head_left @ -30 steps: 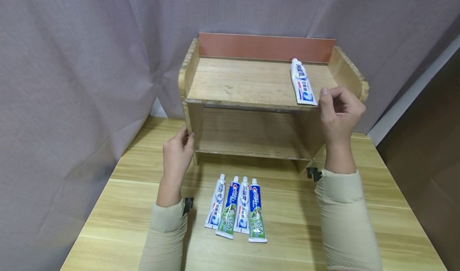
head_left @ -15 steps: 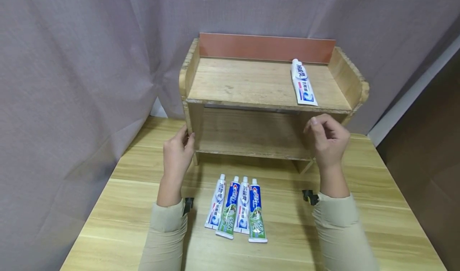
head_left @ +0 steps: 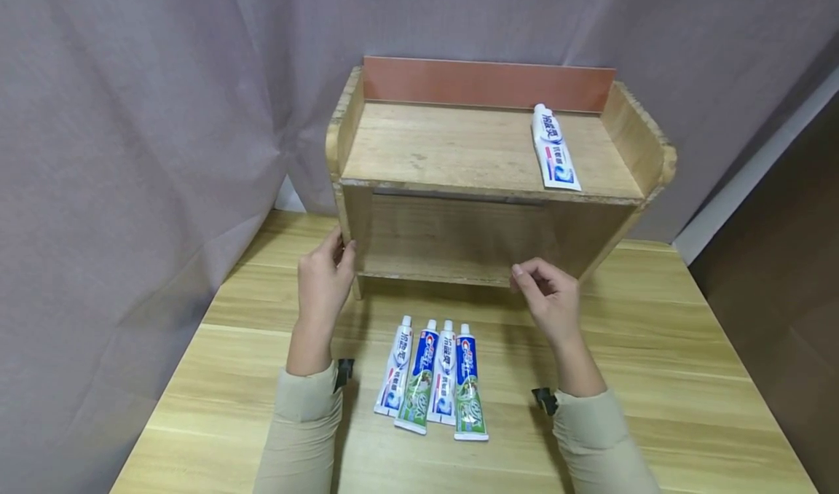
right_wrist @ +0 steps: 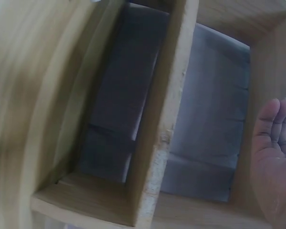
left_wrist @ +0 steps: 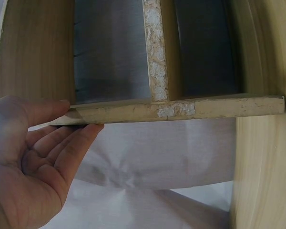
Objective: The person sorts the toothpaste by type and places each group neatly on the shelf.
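Observation:
At the shelf's left side panel (left_wrist: 214, 108), my left hand (head_left: 324, 272) grips the edge, thumb on one face and fingers on the other. My right hand (head_left: 549, 297) is in the air before the lower board, its fingers loosely curled and holding nothing. A white toothpaste tube (head_left: 554, 148) lies on the top board of the wooden shelf (head_left: 446, 144), toward its right end. On the table, in front of the shelf, several more tubes lie side by side: a white tube (head_left: 395, 370), a blue-green tube (head_left: 418, 381), another white tube (head_left: 444, 377) and another blue-green tube (head_left: 469, 388).
The wooden table (head_left: 655, 377) carries the shelf. A reddish-brown back strip (head_left: 485, 82) and raised side panels border the top board. Grey curtain (head_left: 164, 115) hangs behind and to the left. A dark brown surface (head_left: 780, 246) stands at the right.
My right hand has come down from beside the tube on the top board and moved left, toward the tubes on the table. My left hand has stayed on the side panel.

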{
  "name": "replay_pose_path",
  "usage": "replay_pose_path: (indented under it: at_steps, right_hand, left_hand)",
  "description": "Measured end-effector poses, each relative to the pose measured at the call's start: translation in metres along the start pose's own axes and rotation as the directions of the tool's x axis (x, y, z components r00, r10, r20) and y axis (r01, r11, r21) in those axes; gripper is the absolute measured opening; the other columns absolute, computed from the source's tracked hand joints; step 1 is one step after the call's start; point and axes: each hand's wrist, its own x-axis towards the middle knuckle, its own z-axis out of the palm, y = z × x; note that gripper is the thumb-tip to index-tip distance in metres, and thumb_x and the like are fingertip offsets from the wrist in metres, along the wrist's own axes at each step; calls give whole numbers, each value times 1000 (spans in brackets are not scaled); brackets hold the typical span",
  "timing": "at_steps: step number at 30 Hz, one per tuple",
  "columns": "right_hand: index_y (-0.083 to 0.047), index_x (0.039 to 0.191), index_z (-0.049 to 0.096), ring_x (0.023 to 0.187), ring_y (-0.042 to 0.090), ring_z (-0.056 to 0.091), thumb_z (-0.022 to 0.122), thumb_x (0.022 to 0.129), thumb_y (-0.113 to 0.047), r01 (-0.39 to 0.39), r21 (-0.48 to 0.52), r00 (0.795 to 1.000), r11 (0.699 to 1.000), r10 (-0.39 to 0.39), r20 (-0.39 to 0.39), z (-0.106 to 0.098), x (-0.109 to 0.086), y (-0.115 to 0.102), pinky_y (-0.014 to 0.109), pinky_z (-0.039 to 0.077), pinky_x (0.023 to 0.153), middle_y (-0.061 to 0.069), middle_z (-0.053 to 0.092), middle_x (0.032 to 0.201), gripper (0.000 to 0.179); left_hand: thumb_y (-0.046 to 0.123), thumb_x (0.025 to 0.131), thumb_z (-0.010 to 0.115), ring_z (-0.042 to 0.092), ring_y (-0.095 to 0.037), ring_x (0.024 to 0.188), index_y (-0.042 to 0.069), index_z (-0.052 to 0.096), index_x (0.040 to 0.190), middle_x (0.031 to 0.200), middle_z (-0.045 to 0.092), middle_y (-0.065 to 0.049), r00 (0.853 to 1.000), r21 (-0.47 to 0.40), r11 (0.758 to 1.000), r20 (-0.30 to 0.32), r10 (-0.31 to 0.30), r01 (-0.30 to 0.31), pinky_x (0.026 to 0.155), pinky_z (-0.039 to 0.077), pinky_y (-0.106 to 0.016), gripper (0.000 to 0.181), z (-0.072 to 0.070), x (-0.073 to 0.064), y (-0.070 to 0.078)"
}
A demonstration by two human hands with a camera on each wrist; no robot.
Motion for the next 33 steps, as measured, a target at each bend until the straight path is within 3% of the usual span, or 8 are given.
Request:
replay_pose_path:
  at_steps: [5, 10, 19, 29, 33]
  right_hand:
    - [15, 73, 60, 57, 4, 54, 56, 87, 21, -6, -2, 1000, 1000, 7, 16, 1, -8, 3, 11, 44, 48, -4, 65, 69, 16]
    - [17, 74, 59, 59, 2, 55, 56, 88, 21, -66, -9, 998, 998, 66, 14, -1, -17, 7, 11, 44, 47, -8, 65, 70, 15]
    - [13, 75, 62, 60, 2, 56, 58, 91, 16, -119, -67, 993, 991, 120, 21, 0, -32, 13, 12, 44, 47, 27, 61, 67, 16]
    - [11, 76, 62, 57, 5, 52, 58, 92, 14, -151, -77, 987, 986, 155, 53, 3, -46, 20, 15, 42, 47, 26, 61, 67, 17]
    - [11, 77, 63, 58, 14, 55, 58, 93, 14, -198, -63, 978, 978, 202, 60, 6, -53, 23, 15, 46, 49, 28, 62, 69, 16]
  left_hand:
    - [6, 96, 66, 73, -32, 97, -1, 67, 127, 113, 71, -22, 1000, -1, 1000, -5, 5, -5, 80, 65, -29, 31, 0, 0, -1]
    - [6, 96, 66, 74, -32, 96, -1, 67, 126, 112, 72, -22, 1000, 0, 1000, -5, 7, -7, 80, 65, -29, 31, 0, 0, -1]
    - [6, 97, 65, 74, -32, 97, -1, 67, 125, 112, 71, -22, 1000, 8, 1000, -4, 7, -7, 79, 65, -29, 29, 0, 0, -2]
    - [6, 97, 65, 72, -33, 101, -4, 64, 128, 115, 70, -24, 1000, 11, 1000, 17, 9, -9, 81, 64, -29, 33, -1, 0, -2]
    - [7, 98, 64, 71, -33, 102, -4, 63, 130, 117, 69, -24, 1000, 7, 1000, 25, 6, -6, 82, 63, -27, 33, -1, -1, -3]
